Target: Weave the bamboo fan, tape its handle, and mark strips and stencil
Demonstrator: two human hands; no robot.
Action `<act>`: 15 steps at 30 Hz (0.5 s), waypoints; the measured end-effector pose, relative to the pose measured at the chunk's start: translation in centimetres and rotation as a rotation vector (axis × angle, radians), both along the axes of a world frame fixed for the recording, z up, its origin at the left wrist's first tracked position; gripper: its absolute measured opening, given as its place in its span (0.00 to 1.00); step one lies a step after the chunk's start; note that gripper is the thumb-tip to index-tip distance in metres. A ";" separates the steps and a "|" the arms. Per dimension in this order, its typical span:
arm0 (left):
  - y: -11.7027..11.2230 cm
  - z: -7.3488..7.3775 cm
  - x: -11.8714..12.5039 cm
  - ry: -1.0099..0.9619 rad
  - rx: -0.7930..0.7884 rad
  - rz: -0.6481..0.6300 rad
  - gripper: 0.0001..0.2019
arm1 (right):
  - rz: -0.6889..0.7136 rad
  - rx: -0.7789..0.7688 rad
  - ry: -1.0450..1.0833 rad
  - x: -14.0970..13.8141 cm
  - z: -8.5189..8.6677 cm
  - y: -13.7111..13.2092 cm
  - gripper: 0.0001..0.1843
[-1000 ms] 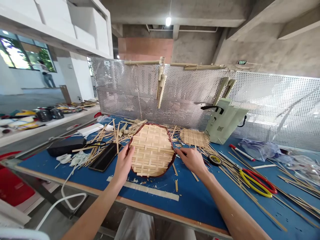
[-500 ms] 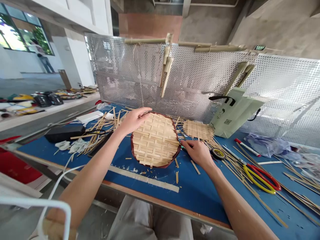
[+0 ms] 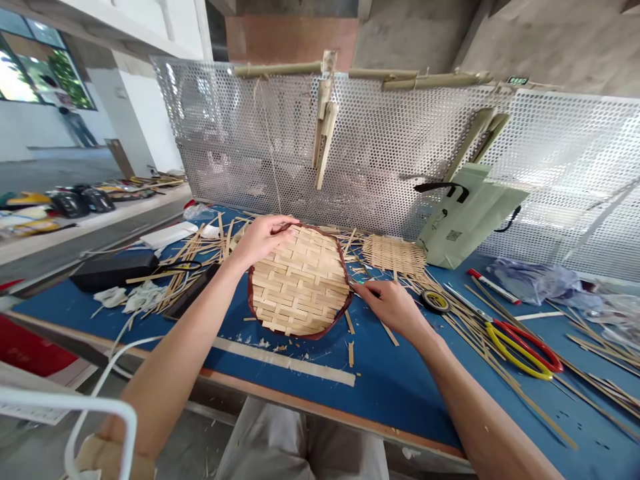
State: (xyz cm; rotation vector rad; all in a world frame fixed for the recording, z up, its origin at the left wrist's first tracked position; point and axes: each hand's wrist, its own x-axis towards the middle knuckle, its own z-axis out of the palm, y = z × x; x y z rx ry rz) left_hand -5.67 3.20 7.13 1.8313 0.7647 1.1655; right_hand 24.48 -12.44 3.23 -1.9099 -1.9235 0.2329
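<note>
Left hand (image 3: 263, 241): curled, thumb and fingers closed on the far left edge of the mat.
Right hand (image 3: 393, 308): half closed, fingertips pinched at the mat's right edge; whether they hold a strip, I cannot tell.
Mat (image 3: 300, 280): oval woven bamboo, lying flat on the table between the hands, edged with a dark red rim (image 3: 250, 293).
Table (image 3: 380, 393): blue-topped, strewn with bamboo strips (image 3: 200, 247).
Nearby: a smaller woven piece (image 3: 394, 256) beyond the right hand, a tape roll (image 3: 435, 301), and yellow-and-red scissors (image 3: 520, 350).
Containers: a pale green bag (image 3: 473, 217) leans on a perforated metal panel (image 3: 260, 133), contents hidden; a crumpled plastic bag (image 3: 530, 280) lies at right.
</note>
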 end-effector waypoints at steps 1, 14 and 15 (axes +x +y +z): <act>0.0 0.1 -0.1 0.005 -0.015 -0.021 0.19 | 0.051 -0.037 0.061 0.2 0.3 -0.1 0.31; -0.1 0.0 3.4 -0.024 -0.360 -0.192 0.23 | 0.154 -0.175 1.140 -3.2 0.1 1.2 0.26; 0.2 -0.8 3.0 -0.074 -0.369 -0.138 0.23 | 0.098 -0.127 1.190 -3.0 -0.6 1.5 0.26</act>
